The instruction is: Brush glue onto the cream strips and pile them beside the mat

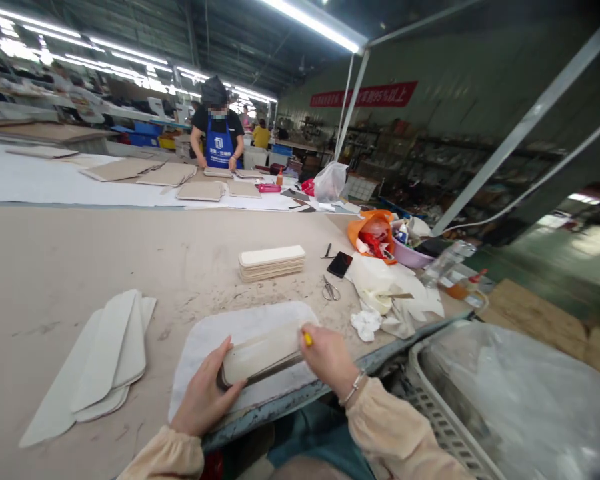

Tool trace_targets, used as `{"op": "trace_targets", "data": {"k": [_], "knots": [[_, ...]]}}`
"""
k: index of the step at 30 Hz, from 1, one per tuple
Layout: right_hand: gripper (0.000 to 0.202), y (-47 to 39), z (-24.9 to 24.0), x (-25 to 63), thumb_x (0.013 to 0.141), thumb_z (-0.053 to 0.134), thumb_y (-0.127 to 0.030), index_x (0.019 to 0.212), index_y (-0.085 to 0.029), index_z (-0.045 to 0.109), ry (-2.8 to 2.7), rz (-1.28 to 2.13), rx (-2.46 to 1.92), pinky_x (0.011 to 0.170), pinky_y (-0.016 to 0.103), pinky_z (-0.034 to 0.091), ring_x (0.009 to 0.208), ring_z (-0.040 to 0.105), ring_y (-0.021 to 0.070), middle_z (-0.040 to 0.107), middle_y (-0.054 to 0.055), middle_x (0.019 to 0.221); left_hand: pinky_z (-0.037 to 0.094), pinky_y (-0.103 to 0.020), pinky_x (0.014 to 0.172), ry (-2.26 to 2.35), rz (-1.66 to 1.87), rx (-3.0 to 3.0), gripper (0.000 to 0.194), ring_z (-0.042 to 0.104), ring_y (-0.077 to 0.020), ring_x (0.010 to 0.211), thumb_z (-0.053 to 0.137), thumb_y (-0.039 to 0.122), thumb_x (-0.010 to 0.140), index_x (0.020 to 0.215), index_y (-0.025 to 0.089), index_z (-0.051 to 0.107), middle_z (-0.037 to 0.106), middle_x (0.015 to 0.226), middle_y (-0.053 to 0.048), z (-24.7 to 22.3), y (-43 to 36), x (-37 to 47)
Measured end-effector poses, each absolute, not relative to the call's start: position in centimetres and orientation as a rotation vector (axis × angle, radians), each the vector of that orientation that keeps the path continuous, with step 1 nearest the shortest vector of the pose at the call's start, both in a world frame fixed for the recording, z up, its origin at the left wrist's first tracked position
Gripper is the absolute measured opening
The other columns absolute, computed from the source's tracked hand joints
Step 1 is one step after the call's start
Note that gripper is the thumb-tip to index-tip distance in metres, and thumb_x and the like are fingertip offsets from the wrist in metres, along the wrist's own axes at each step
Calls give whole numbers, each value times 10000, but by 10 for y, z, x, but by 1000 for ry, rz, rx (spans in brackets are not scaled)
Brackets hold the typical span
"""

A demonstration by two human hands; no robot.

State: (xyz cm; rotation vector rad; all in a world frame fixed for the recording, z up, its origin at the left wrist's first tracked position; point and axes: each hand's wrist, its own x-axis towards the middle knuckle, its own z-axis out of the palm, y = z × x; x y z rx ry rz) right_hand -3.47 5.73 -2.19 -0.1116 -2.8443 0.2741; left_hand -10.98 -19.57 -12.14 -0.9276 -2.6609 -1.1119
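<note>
Long panel [263, 353], pale and round-cornered, lying lengthwise over a white sheet [200, 340] near the front edge of the worktop [80, 257]. Dark along the near side of the panel, with no telling from here whether shadow or another layer.

At the left end of the panel, held by the left hand [205, 393]: grip narrowed around that end, with thumb along the near side and fingers at the far side. At the right end, close over the panel, the right hand [327, 360]: grip closed around a small yellow tool [307, 339], mostly hidden by the fingers. On the right wrist, a bracelet [354, 388].

To the left, fanned over one another, loose pale pieces [105, 353]. Beyond the sheet, a neat stack of strips [273, 262]. Right of the stack, a black phone [340, 265], with scissors [331, 289] just nearer. Farther right, crumpled paper [366, 324], an orange container [356, 233], a purple basin [413, 257] and a clear bottle [445, 263]. Beside the worktop, plastic film [525, 393] in a basket [443, 417]. Across, at another worktop, a person in a blue apron [219, 143], both hands at flat brown pieces [218, 173].
</note>
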Motion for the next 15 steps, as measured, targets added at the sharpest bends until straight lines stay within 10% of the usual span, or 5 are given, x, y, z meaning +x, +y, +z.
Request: {"op": "trace_targets", "data": {"k": [9, 15], "knots": [[317, 72, 4, -29, 904, 420, -424, 853, -185, 621, -2408, 1147, -313, 578, 205, 434, 586, 579, 121, 622, -3, 647, 488, -466, 958, -2629, -980, -916, 739, 560, -278, 1141, 561, 448, 758, 1400, 273, 240, 537, 1283, -81, -134, -196, -120], [450, 227, 32, 13, 821, 484, -558, 927, -144, 624, -2240, 845, -742, 535, 242, 430, 544, 558, 148, 608, 16, 617, 470, -462, 985, -2607, -969, -931, 749, 537, -283, 1165, 569, 468, 743, 1392, 241, 272, 515, 1287, -94, -133, -196, -118]]}}
